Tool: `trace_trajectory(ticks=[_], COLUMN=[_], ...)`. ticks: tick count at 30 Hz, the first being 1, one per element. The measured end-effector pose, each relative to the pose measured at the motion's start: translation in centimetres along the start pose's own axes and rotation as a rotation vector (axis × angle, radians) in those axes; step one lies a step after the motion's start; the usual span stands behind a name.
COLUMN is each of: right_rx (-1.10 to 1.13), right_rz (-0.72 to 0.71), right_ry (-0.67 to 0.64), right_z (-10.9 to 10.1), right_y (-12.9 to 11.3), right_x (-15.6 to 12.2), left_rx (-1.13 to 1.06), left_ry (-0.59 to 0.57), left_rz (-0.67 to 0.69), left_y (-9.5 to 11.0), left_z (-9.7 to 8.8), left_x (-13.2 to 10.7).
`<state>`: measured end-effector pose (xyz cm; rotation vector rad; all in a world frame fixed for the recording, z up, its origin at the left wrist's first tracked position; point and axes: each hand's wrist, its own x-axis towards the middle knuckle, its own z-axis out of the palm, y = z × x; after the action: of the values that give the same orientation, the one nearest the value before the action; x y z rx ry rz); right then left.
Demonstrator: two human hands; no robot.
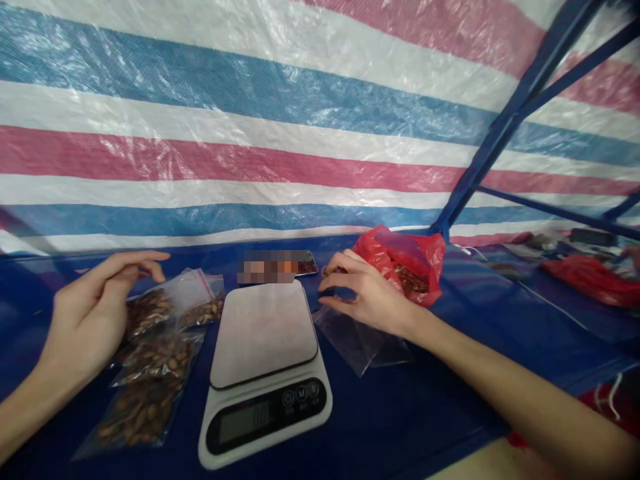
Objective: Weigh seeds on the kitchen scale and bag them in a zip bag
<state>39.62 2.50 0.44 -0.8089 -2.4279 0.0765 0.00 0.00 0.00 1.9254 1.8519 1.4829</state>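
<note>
My left hand [93,313] hovers at the left with fingers loosely bent and apart, holding nothing visible. Beside and below it lie several clear zip bags [150,360] filled with brown pods or nuts, partly overlapping. In the middle is a white kitchen scale [265,337], its plate bare and its display apparently near zero. To its right, my right hand [363,290] is open, with a gap between thumb and curved fingers. Under that hand lies a flat clear plastic bag [367,343]. Just behind it stands an open red plastic bag [423,267] with brown pieces inside.
A phone [306,262] lies behind the scale, its screen mostly blurred out. All rests on a blue surface [380,427]. A striped plastic sheet [240,127] forms the back wall, with a blue metal frame [493,143] at right. Another red bag [595,279] lies far right.
</note>
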Motion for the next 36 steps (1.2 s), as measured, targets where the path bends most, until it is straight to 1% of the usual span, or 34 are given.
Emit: trace_trajectory(ticks=[1, 3, 6, 8, 9, 12, 14, 16, 18, 22, 24, 26, 28, 29, 30, 31, 32, 33, 34, 35, 36], right_rx=[-0.066, -0.188, -0.314, -0.326, -0.311, -0.232, -0.190, -0.164, -0.142, -0.110, -0.106, -0.124, -0.175, -0.200, -0.228, -0.226, -0.171, -0.135, -0.096, -0.063, -0.043], right_rz=[-0.002, 0.001, -0.014, -0.029, -0.025, 0.058, 0.113, 0.132, 0.131, 0.124, 0.114, 0.143, 0.261, 0.357, 0.472, 0.591, 0.658, 0.698, 0.729, 0.744, 0.756], right_ry=[-0.053, -0.118, -0.136, -0.083, -0.027, 0.198, 0.290, 0.307, 0.288, 0.259, 0.283, 0.338, 0.348, 0.301, 0.190, 0.024, -0.176, -0.281, -0.369, -0.420, -0.439], right_z=[0.3, 0.8, 1.3, 1.2, 1.0, 0.5, 0.3, 0.2, 0.4, 0.8, 0.2, -1.3, -3.7, -5.0, -6.4, -7.6, -8.7, -9.6, -10.3, -10.8, -11.2], right_y=[0.1, 0.1, -0.3, -0.5, -0.5, 0.6, 1.8, 2.7, 3.2, 3.1, 3.1, 3.6, 4.9, 5.8, 6.8, 7.8, 8.8, 9.6, 10.3, 10.7, 11.0], right_x=[-0.1, -0.3, -0.5, -0.5, -0.4, -0.3, -0.3, -0.3, -0.3, -0.2, 0.0, -0.1, -0.5, -0.8, -1.3, -1.8, -2.3, -2.9, -3.5, -4.0, -4.4], left_rx=[0.001, 0.000, -0.007, -0.011, -0.013, -0.028, -0.039, -0.049, -0.054, -0.050, -0.045, -0.049, -0.057, -0.059, -0.062, -0.062, -0.062, -0.061, -0.061, -0.059, -0.059], left_ry=[-0.001, 0.006, -0.006, 0.002, 0.002, 0.000, -0.025, -0.037, -0.037, -0.056, -0.056, -0.045, -0.033, -0.034, -0.029, -0.021, -0.015, -0.014, -0.014, -0.020, -0.031], left_rz=[-0.008, -0.014, 0.000, 0.006, 0.009, 0.015, 0.009, 0.005, 0.009, 0.023, 0.027, 0.027, 0.019, 0.017, 0.017, 0.019, 0.023, 0.027, 0.031, 0.032, 0.032], left_y=[0.2, 0.4, 0.4, 0.3, 0.3, 0.0, -0.1, -0.2, -0.2, -0.3, -0.4, -0.6, -0.9, -1.1, -1.4, -1.6, -1.8, -1.9, -2.0, -2.1, -2.1], left_z=[-0.1, -0.1, -0.1, -0.1, -0.2, -0.1, -0.1, -0.1, -0.1, -0.3, -0.4, -0.5, -0.4, -0.4, -0.3, -0.2, -0.1, 0.0, 0.1, 0.2, 0.2], left_x=[0.1, 0.2, 0.3, 0.3, 0.3, 0.3, 0.3, 0.3, 0.4, 0.4, 0.5, 0.6, 0.7, 0.7, 0.7, 0.8, 0.8, 0.8, 0.8, 0.8, 0.8])
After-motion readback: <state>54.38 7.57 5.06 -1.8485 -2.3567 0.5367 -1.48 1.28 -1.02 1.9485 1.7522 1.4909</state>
